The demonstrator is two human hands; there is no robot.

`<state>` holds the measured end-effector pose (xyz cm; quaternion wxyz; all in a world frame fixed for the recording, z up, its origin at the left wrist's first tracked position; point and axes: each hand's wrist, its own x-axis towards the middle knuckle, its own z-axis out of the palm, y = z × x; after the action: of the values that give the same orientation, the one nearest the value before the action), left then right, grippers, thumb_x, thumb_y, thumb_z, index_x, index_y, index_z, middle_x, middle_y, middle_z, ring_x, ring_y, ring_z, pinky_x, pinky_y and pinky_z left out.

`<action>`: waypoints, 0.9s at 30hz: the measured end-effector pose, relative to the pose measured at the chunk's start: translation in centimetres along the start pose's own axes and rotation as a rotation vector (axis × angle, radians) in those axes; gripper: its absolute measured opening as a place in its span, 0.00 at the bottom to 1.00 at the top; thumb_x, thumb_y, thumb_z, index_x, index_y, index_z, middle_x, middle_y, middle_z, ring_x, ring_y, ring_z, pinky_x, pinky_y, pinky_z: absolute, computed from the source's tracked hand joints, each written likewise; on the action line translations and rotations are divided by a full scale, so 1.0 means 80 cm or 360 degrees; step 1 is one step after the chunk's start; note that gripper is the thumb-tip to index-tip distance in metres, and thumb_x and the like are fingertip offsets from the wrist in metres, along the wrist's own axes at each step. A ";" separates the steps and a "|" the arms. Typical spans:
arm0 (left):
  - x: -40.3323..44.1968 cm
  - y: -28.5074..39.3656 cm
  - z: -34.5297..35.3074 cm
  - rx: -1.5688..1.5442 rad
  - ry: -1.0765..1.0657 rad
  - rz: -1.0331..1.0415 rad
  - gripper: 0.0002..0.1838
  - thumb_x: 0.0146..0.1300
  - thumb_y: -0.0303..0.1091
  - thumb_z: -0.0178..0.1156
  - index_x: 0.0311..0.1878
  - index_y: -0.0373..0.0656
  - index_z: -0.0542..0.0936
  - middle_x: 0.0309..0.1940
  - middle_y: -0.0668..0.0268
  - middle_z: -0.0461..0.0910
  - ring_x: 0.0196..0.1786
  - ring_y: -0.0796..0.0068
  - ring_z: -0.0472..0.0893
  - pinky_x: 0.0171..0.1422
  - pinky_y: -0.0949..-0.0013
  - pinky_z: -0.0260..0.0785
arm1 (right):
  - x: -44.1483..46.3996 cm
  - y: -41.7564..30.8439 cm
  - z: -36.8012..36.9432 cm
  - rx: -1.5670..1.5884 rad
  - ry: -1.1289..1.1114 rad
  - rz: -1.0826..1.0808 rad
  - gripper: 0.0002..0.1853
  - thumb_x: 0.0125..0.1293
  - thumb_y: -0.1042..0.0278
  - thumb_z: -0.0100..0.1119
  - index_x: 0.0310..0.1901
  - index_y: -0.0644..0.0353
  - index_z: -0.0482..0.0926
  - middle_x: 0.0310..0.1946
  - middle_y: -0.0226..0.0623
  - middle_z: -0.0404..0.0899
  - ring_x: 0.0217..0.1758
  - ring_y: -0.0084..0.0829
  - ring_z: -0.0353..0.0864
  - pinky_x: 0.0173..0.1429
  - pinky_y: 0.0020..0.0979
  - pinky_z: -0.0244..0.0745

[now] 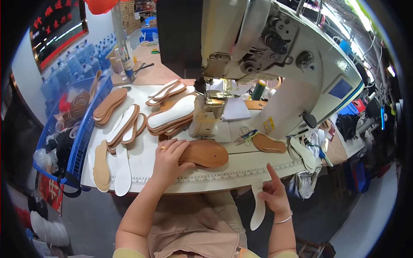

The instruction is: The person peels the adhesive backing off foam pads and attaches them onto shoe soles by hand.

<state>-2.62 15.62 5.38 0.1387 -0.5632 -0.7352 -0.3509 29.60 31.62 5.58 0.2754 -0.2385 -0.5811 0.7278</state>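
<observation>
My left hand (pixel 173 158) grips the heel end of a brown insole (pixel 208 153), which lies flat on the white table in front of the sewing machine's post (pixel 205 122). Over the table's front edge, my right hand (pixel 273 189) is raised with the index finger stretched out and the thumb apart. A white insole piece (pixel 258 206) hangs down beside it at the edge; whether the curled fingers touch it cannot be made out. A measuring tape (pixel 206 176) runs along the front of the table.
Stacks of brown and white insoles (pixel 172 115) lie left of the machine (pixel 318 64). A blue basket (pixel 86 129) with bags stands at the far left. Scissors (pixel 245 136), another brown insole (pixel 269 143) and a green thread spool (pixel 258 90) are on the right.
</observation>
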 end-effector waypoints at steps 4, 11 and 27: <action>-0.006 0.003 -0.007 -0.0056 0.0029 -0.0132 0.34 0.41 0.40 0.76 0.56 0.46 0.78 0.54 0.66 0.77 0.56 0.60 0.75 0.62 0.56 0.62 | 0.005 -0.028 0.002 -0.0130 -0.0037 0.0184 0.52 0.49 0.91 0.63 0.75 0.56 0.51 0.48 0.45 0.81 0.45 0.29 0.83 0.47 0.27 0.78; -0.008 0.001 0.001 -0.0088 -0.0176 -0.0178 0.37 0.40 0.37 0.75 0.59 0.43 0.76 0.53 0.61 0.75 0.52 0.58 0.77 0.56 0.57 0.68 | 0.013 -0.019 0.007 -0.0160 -0.0015 0.0271 0.41 0.49 0.90 0.66 0.68 0.63 0.65 0.51 0.40 0.79 0.49 0.28 0.81 0.53 0.28 0.79; -0.002 0.021 -0.001 -0.0078 -0.0183 -0.0196 0.32 0.35 0.30 0.74 0.49 0.49 0.73 0.48 0.68 0.75 0.54 0.60 0.76 0.60 0.50 0.63 | 0.092 0.003 0.096 -0.0166 -0.0312 0.0116 0.33 0.58 0.81 0.63 0.67 0.65 0.65 0.39 0.31 0.77 0.38 0.21 0.79 0.44 0.23 0.76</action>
<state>-1.03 15.62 5.94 0.0607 -0.5392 -0.7664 -0.3438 19.05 31.09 6.77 0.1779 -0.2011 -0.6332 0.7260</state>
